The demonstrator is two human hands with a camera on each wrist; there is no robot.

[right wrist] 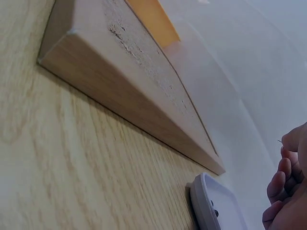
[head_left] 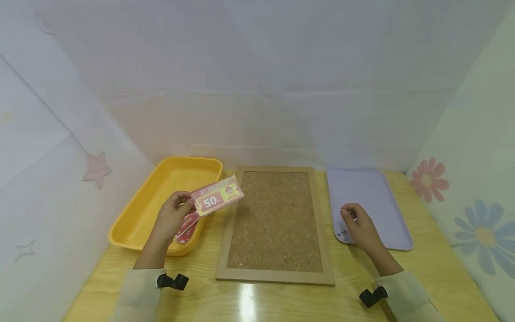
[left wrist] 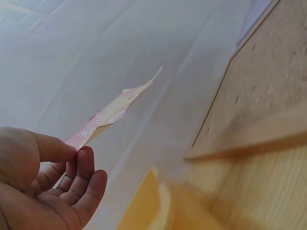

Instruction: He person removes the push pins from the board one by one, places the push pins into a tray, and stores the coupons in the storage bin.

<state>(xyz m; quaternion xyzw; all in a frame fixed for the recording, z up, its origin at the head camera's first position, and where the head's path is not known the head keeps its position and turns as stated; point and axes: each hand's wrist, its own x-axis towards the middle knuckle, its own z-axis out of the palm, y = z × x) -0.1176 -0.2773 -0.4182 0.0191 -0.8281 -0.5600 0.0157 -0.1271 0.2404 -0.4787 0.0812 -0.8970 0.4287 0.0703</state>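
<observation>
In the head view my left hand [head_left: 169, 221] pinches one end of a red and yellow paper coupon [head_left: 217, 195] printed with "50". It holds the coupon up over the right side of the yellow bin [head_left: 134, 214], close to the cork board [head_left: 277, 219]. More red coupons [head_left: 187, 227] lie in the bin, partly behind the hand. My right hand [head_left: 364, 230] is over the near left part of the lilac tray [head_left: 366, 190]. Its thumb and index finger pinch a tiny pin [right wrist: 279, 141]; only the thin point shows, in the right wrist view.
The wood-framed cork board lies flat on the wooden table [head_left: 193, 290], between bin and tray. A few small dark pieces [right wrist: 216, 213] sit in the tray. White sheeting [head_left: 273, 120] rises behind and at both sides, with flower and star decorations.
</observation>
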